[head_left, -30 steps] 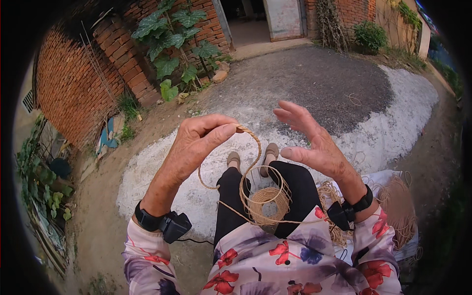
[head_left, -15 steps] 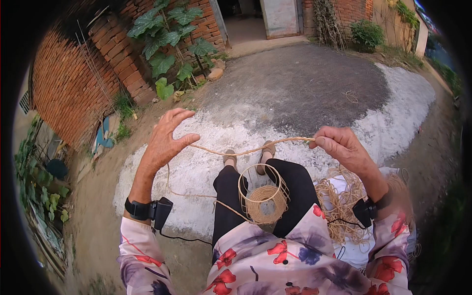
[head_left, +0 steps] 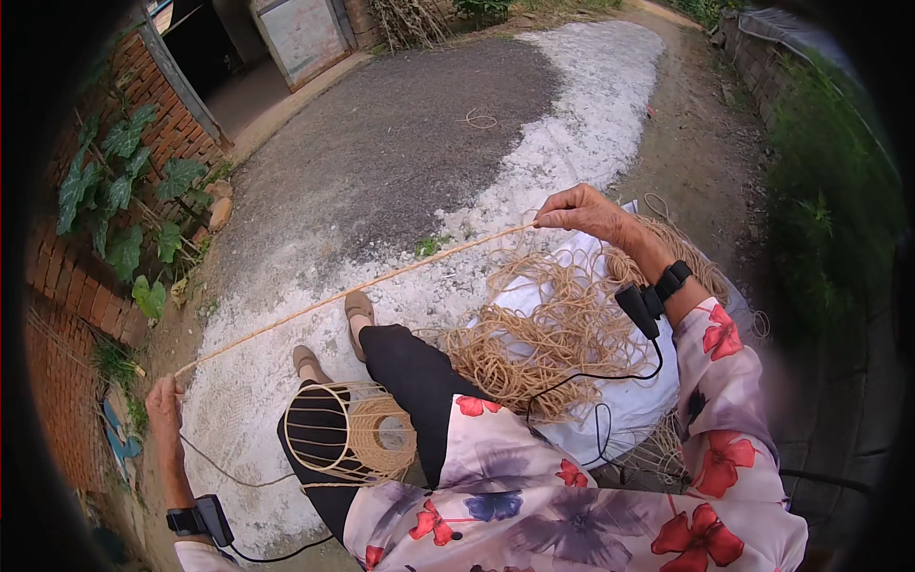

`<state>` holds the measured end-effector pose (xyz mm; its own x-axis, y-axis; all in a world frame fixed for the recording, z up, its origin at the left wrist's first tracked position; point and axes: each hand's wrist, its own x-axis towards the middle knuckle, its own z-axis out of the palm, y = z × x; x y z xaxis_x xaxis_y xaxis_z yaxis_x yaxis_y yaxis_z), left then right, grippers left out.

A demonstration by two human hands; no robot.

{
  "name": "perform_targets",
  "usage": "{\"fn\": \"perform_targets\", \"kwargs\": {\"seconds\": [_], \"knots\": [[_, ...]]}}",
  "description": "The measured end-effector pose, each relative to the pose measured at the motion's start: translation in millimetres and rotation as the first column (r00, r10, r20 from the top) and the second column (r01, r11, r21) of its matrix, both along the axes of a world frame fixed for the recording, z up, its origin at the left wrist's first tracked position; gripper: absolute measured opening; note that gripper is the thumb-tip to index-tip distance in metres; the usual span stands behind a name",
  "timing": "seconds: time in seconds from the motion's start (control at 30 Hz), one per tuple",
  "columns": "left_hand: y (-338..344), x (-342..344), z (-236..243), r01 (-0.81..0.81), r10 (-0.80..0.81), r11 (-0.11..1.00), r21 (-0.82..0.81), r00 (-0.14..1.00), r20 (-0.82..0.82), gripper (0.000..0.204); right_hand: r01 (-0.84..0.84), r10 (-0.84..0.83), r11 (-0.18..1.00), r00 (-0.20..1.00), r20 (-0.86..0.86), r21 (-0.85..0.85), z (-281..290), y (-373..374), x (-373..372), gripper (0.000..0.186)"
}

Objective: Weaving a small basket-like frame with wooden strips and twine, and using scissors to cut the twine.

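Note:
A tan twisted cord runs taut and slanting in front of me. My left hand, low at the far left, is closed around one end of this stretch. At the other end, my right hand pinches the cord between thumb and fingertips. From the left hand a slack length hangs down and leads back to a partly woven basket. This basket lies on its side across my lap, with a hoop rim, bare upright ribs and a woven base with a round hole.
A large tangled heap of cord lies on a white sack at my right. Black cables hang from both wrist straps. Beyond are pale rough ground, a dark patch, a brick wall and doorway at far left, and greenery at right.
My left hand has gone from open to closed on the cord and moved away, pulling it straight. My right hand keeps its pinch. The view has swung right, showing more of the heap.

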<state>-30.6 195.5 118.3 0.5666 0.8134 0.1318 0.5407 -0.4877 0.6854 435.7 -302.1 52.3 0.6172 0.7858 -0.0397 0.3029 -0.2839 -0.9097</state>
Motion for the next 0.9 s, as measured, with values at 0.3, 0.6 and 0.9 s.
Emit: {"fn": "perform_targets", "kwargs": {"seconds": [0.3,0.6,0.9], "knots": [[185.7,-145.0,-14.0,-0.092,0.149,0.884,0.458,0.985,-0.091,0.048,0.252,-0.218,0.949,0.959,0.181,-0.19,-58.4,-102.7,74.2,0.019],[143.9,-65.2,-57.8,-0.647,0.648,0.762,-0.023,0.762,0.016,0.039,0.635,-0.483,0.77,0.525,0.7,0.055,-60.6,-50.7,80.2,0.019],[76.8,-124.7,-81.0,-0.605,0.712,0.661,-0.444,0.692,0.117,0.026,-0.552,0.456,0.83,0.582,-0.673,0.084,-290.5,86.6,-142.4,0.039]]}}
